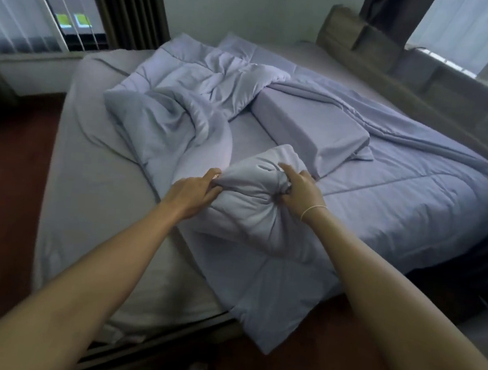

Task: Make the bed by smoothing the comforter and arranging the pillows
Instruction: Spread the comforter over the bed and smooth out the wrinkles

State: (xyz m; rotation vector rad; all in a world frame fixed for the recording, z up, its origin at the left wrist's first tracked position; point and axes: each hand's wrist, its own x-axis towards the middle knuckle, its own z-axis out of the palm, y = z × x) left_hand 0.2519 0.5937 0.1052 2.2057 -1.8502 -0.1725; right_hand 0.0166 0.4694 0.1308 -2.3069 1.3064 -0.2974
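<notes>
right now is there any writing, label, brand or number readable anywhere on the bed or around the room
None: no readable text in this view.
The crumpled lavender comforter and rectangular lavender pillow show no visible tags or print.
The green and blue shapes outside the left window are too blurred to read.

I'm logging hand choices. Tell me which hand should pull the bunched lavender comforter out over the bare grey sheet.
Left, probably. The left hand grips the bunched lavender comforter on the side nearest the bare grey sheet; the right hand would have to cross.
</notes>
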